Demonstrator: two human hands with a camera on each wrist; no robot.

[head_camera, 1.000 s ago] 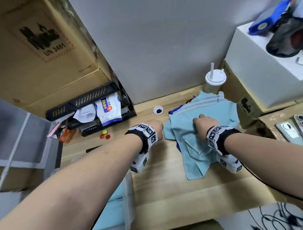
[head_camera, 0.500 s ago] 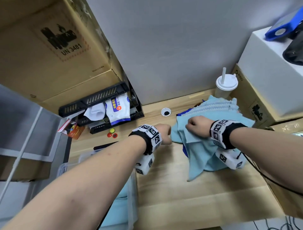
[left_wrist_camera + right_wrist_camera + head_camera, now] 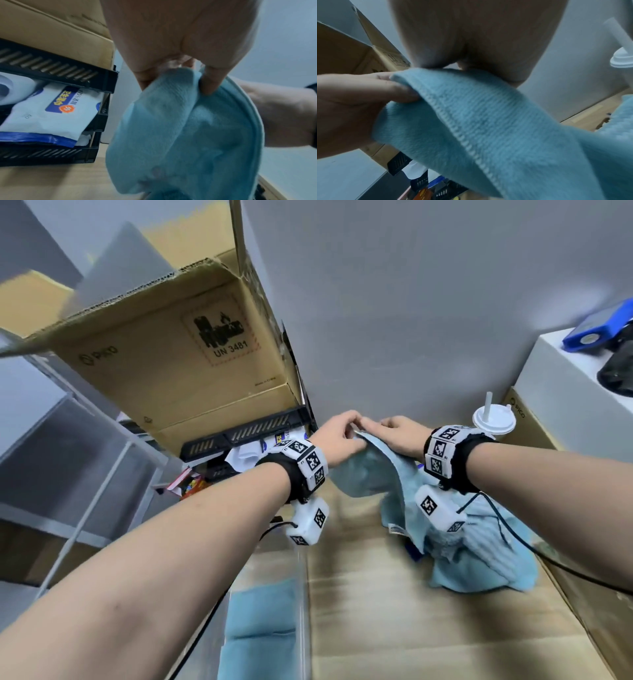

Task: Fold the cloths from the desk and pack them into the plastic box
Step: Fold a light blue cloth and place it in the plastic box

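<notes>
Above the desk [image 3: 394, 628], both hands meet at the top edge of one blue cloth [image 3: 370, 470]. Left hand [image 3: 337, 436] pinches a corner; right hand [image 3: 400, 434] pinches the hem just beside it. Cloth hangs below both grips, over the pile [image 3: 479, 553]. Box [image 3: 303, 594] at left holds a folded cloth.

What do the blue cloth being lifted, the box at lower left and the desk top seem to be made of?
Blue cloth: soft napped fabric, likely microfibre or terry; fuzzy matte pile, stitched hem, limp drape from both hands' grip.
Box: clear, glossy plastic; a folded cloth shows through its wall.
Desk top: light wood or wood-look laminate; grain streaks and a smooth low sheen, but the blur leaves it open.
</notes>
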